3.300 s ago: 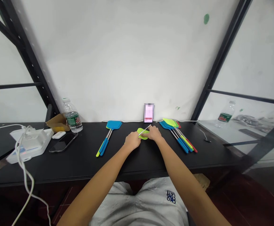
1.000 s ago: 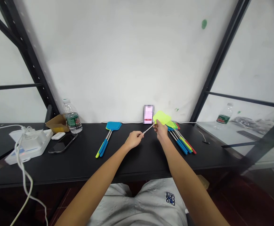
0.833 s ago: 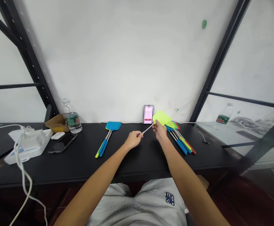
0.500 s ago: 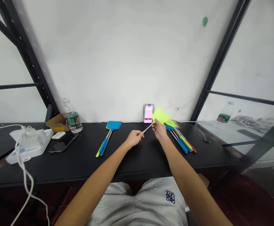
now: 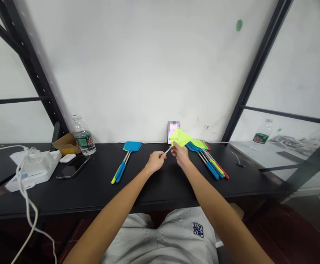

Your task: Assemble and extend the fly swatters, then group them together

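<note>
A lime-green plastic fly swatter [image 5: 180,137] is held up in front of me, its mesh head overlapping the lower part of a propped-up phone. My right hand [image 5: 180,154] is closed on its thin metal shaft [image 5: 168,149] just below the head. My left hand [image 5: 155,161] pinches the same shaft further down, and its fingers hide the lower shaft and most of the handle. The hands stand close together above the black desk [image 5: 94,194].
A fanned stack of swatters [image 5: 208,163] lies right of my hands, and a blue pair [image 5: 132,146] lies left. Further left are a water bottle [image 5: 83,137], a smartphone [image 5: 73,167], a white earbud case [image 5: 64,158], and a white power strip [image 5: 33,172] with tangled cable.
Over the last second the swatter head has swung left, toward the phone, and dropped slightly. My hands have drawn closer together. Earlier, the swatter lay low between my hands over the desk.
</note>
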The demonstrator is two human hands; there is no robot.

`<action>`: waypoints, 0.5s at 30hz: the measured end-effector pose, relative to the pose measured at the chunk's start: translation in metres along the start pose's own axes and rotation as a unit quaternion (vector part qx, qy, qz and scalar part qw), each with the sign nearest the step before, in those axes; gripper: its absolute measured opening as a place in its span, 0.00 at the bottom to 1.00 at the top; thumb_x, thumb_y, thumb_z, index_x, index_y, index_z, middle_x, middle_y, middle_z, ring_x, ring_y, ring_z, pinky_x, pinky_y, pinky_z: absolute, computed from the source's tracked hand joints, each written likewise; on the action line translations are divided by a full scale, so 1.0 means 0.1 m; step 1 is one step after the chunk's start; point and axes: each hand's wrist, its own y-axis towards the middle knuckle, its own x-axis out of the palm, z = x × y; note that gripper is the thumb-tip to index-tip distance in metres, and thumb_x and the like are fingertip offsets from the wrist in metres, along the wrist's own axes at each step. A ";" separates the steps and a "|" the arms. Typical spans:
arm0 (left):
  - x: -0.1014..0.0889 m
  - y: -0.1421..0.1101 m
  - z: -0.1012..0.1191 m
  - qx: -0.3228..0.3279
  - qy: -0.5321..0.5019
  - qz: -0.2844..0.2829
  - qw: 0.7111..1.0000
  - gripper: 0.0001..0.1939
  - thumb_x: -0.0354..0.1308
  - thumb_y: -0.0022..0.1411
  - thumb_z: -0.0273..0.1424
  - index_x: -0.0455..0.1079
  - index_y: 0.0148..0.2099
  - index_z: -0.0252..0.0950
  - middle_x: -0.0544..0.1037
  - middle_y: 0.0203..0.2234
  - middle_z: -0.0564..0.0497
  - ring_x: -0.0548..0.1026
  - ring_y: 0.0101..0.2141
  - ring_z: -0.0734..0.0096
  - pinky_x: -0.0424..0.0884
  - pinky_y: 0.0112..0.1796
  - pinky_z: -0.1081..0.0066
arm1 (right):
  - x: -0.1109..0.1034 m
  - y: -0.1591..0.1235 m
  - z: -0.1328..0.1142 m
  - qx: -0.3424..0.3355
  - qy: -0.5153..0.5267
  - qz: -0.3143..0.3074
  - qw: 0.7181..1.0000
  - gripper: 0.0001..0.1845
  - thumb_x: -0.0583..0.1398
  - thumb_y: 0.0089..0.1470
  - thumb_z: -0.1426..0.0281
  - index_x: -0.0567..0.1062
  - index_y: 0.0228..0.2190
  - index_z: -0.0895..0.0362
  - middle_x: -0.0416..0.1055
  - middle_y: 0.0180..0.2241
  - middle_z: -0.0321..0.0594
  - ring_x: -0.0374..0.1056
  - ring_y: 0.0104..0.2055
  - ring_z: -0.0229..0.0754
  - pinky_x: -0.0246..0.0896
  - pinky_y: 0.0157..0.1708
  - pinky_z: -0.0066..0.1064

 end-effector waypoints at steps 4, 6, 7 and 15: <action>-0.01 0.01 0.01 0.000 0.001 0.014 1.000 0.14 0.49 0.61 0.35 0.72 0.30 0.35 0.68 0.17 0.56 0.64 0.21 0.75 0.56 0.26 0.74 | 0.05 -0.05 0.08 -0.011 -0.029 -0.031 0.999 0.15 0.66 0.43 0.61 0.73 0.25 0.61 0.71 0.22 0.40 0.62 0.17 0.32 0.46 0.12 0.23; -0.02 0.02 0.01 0.003 -0.002 0.016 1.000 0.14 0.49 0.61 0.35 0.72 0.30 0.35 0.69 0.18 0.55 0.65 0.22 0.75 0.57 0.26 0.74 | 0.06 -0.07 0.10 -0.015 -0.048 -0.044 0.998 0.17 0.66 0.44 0.58 0.74 0.25 0.61 0.70 0.21 0.39 0.62 0.18 0.33 0.45 0.13 0.23; -0.02 0.02 0.01 0.007 -0.006 0.017 1.000 0.14 0.48 0.62 0.35 0.72 0.31 0.35 0.69 0.18 0.55 0.66 0.22 0.75 0.57 0.26 0.75 | 0.07 -0.08 0.11 -0.017 -0.062 -0.055 0.996 0.18 0.65 0.44 0.57 0.74 0.25 0.61 0.69 0.20 0.38 0.62 0.18 0.33 0.45 0.13 0.23; -0.05 -0.02 0.07 0.005 0.018 0.040 0.999 0.16 0.48 0.64 0.38 0.71 0.31 0.35 0.74 0.21 0.52 0.70 0.25 0.72 0.61 0.30 0.73 | 0.11 -0.11 0.15 -0.034 -0.161 -0.103 0.981 0.19 0.64 0.46 0.55 0.72 0.20 0.59 0.61 0.14 0.32 0.54 0.16 0.30 0.43 0.14 0.24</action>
